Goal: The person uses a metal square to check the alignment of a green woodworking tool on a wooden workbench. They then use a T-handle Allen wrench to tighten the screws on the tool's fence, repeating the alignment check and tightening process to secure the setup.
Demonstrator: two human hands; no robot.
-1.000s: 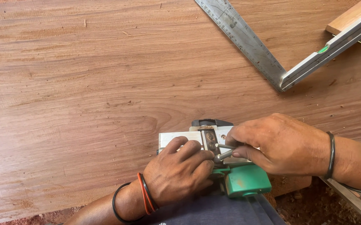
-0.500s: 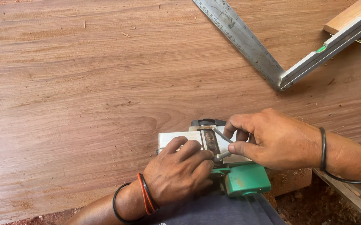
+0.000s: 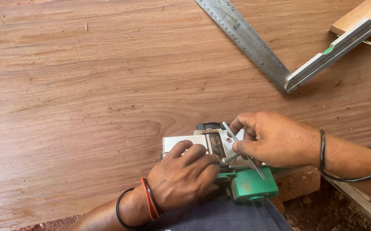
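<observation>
A green electric hand planer [image 3: 248,184] lies upside down at the near edge of a wide wooden board [image 3: 108,85], its metal sole plate [image 3: 181,141] facing up. My left hand [image 3: 185,175] presses down on the sole plate and holds the planer still. My right hand [image 3: 275,139] grips a thin metal wrench [image 3: 242,147], whose socket end sits at the blade drum [image 3: 214,144] in the middle of the sole. The wrench shaft runs diagonally through my fingers. Both wrists wear bands.
A steel try square [image 3: 258,47] with a small green level vial lies at the board's far right. A light wooden piece [image 3: 361,13] sits at the top right corner. Reddish ground with sawdust [image 3: 322,209] shows beyond the board's near right edge.
My right hand has shifted slightly up and left, and the wrench has swung to a steeper diagonal over the drum. My left hand has stayed on the sole plate.
</observation>
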